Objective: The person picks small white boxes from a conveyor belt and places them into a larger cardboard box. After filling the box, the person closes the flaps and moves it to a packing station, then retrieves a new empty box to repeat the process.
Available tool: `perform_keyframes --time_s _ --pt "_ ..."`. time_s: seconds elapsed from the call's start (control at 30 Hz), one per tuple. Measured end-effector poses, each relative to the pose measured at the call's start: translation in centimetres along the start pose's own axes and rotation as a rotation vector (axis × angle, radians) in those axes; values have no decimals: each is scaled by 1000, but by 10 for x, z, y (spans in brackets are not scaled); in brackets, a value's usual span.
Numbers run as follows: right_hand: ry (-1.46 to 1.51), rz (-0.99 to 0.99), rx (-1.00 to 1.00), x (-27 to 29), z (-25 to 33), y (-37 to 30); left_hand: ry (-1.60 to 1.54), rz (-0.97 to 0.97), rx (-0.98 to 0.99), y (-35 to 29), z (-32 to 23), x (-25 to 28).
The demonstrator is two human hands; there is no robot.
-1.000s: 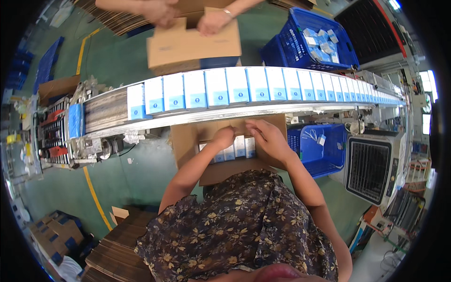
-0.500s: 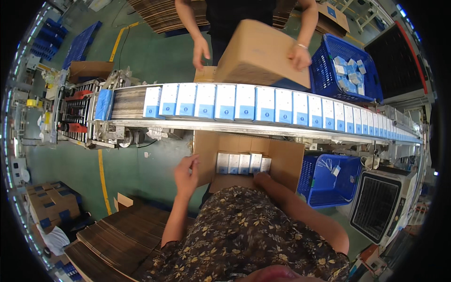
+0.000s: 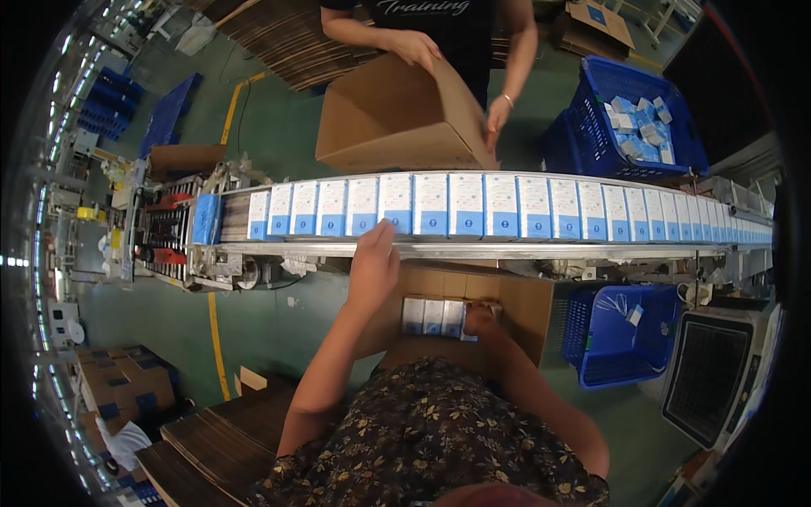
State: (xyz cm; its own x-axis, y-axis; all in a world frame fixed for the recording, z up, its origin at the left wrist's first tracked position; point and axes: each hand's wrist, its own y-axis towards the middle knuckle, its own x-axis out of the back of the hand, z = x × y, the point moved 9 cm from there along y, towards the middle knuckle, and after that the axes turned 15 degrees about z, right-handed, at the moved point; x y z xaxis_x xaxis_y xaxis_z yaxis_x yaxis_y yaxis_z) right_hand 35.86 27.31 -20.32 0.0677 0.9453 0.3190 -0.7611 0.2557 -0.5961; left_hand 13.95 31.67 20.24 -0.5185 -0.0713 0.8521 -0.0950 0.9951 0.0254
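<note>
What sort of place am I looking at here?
Probably a factory packing area: a conveyor bears a long row of white-and-blue boxes, and what look like flattened cartons are stacked nearby.

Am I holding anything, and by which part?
Cannot tell: the left hand is at the lower front of a white-and-blue box; the right hand is inside the carton, its grip unclear.

Around you, the floor (image 3: 279, 325) is green, with a yellow line (image 3: 218, 346) running along it to your left. Flat cardboard (image 3: 220, 444) lies stacked at your lower left, near piled cartons (image 3: 127, 380). Farther off sits a blue panel (image 3: 171, 114); a grilled unit (image 3: 714, 363) stands to your right.
</note>
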Motion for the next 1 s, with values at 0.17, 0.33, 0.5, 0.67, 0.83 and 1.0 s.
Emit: perform_keyframes --time_s 0.17,0.33,0.5,0.67,0.83,1.0 --pt "179 225 114 50 70 -96 235 74 155 17 33 -16" --pt "33 -609 509 240 226 -194 121 202 505 63 64 -27" --pt "-455 -1040 -4 302 197 -201 -7 167 453 74 68 -39" --pt "-414 -694 -177 279 162 -178 -143 243 435 72 81 -39" --pt "-27 -754 -278 332 183 -131 -217 262 442 93 133 -50" --pt "-36 -939 -76 334 202 -161 -402 77 459 69 136 -28"
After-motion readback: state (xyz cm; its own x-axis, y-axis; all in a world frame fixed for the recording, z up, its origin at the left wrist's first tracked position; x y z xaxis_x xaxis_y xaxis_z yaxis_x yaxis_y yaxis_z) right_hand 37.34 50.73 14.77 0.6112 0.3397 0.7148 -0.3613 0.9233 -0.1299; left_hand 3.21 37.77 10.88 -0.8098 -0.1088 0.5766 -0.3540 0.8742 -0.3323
